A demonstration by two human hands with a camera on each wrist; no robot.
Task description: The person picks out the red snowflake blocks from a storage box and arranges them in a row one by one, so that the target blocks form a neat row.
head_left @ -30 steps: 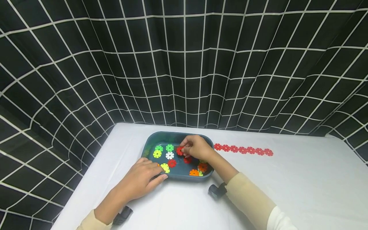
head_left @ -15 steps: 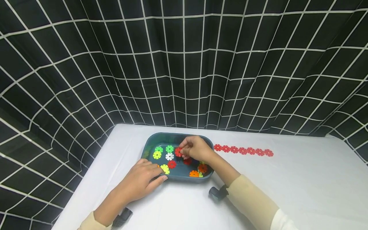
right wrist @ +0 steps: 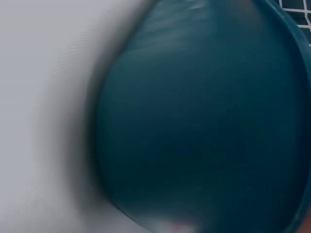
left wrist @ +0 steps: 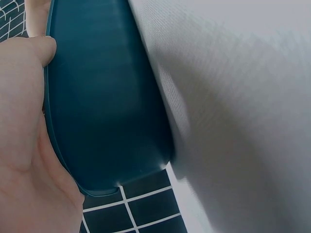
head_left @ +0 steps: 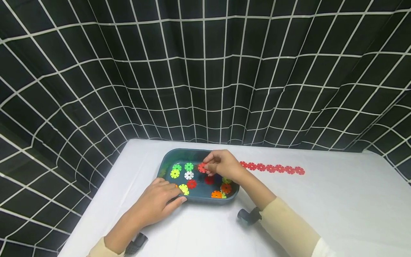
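Note:
My right hand pinches a red notched plastic disc, a snowflake building disc, between thumb and fingers above the dark teal tray. My left hand holds the tray's near left corner, fingers over the rim and thumb along the outside. Inside lie green, white, yellow, orange and more red discs. In the right wrist view only the tray's outer wall shows well, partly blurred; the hand's fingers are hidden there.
Right of the tray, several red discs form a straight row on the white tablecloth. A black curtain with white grid lines hangs behind the table and at its sides. Both wrists carry small dark cameras.
My right hand and forearm have moved a little to the right, and the pinched red disc has risen slightly and turned. The left hand keeps its place on the tray.

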